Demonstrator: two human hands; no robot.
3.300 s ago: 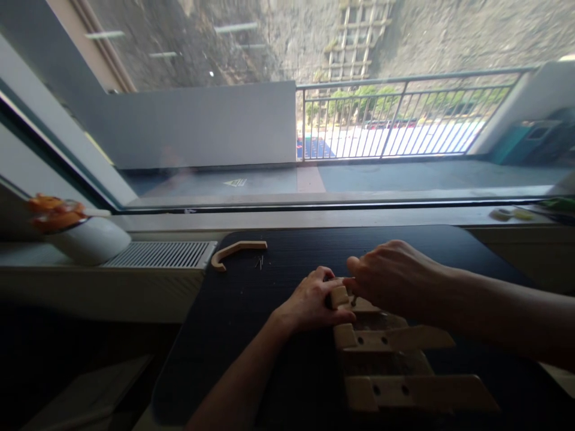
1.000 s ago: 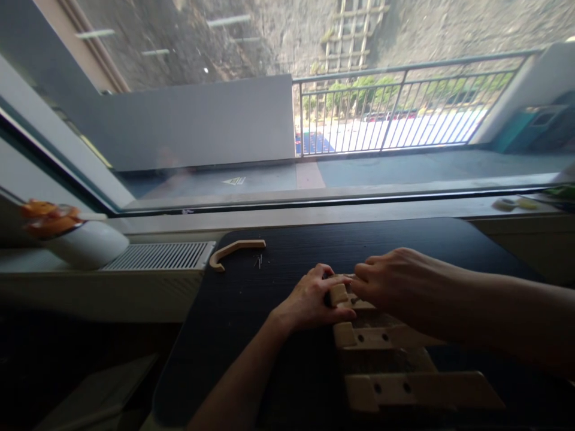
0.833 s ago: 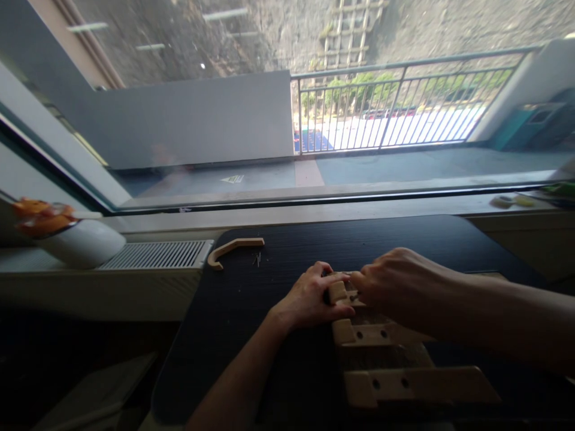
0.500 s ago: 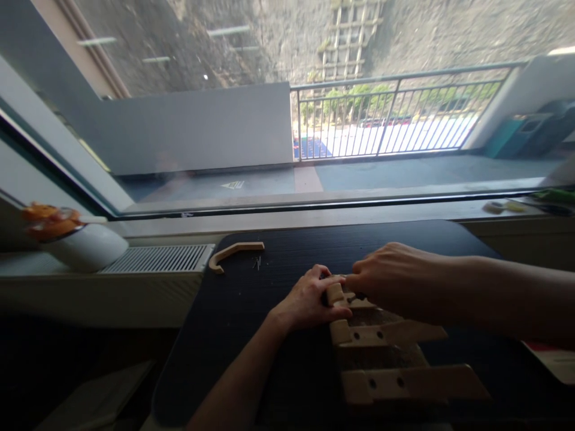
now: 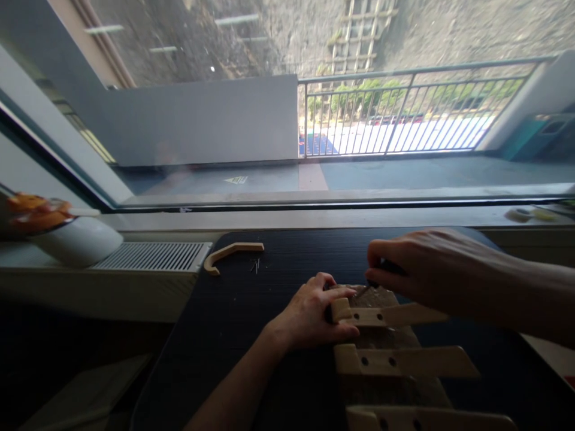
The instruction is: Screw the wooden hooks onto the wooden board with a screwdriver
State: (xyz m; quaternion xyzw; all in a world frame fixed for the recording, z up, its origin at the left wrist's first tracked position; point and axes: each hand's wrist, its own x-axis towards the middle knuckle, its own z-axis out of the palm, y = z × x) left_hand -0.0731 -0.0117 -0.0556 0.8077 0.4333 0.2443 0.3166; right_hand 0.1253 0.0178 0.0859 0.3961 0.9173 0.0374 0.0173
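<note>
My left hand (image 5: 309, 308) grips the near-left end of a pale wooden hook (image 5: 415, 313), fingers above it and thumb below. The hook lies across a brown, rough-looking board (image 5: 381, 337) and has two dark holes. My right hand (image 5: 431, 266) is closed around the black handle of what looks like a screwdriver (image 5: 392, 267). Its thin shaft slants down-left toward the top of the board, close to my left fingertips; whether the tip touches is unclear. Two more wooden hooks, a middle one (image 5: 431, 362) and a lower one (image 5: 462, 417), sit across the board nearer me.
A loose curved wooden hook (image 5: 236, 247) lies at the dark table's (image 5: 215, 335) far left, beside several small screws or nails (image 5: 255, 266). A white pot with an orange top (image 5: 76, 239) stands left, by a vent grille (image 5: 155, 255). A window sill (image 5: 287, 219) runs behind.
My right hand has lifted away from the hook, up and right, with the tool now showing in it. My view has shifted, and the board and hooks appear lower. My left hand keeps its grip.
</note>
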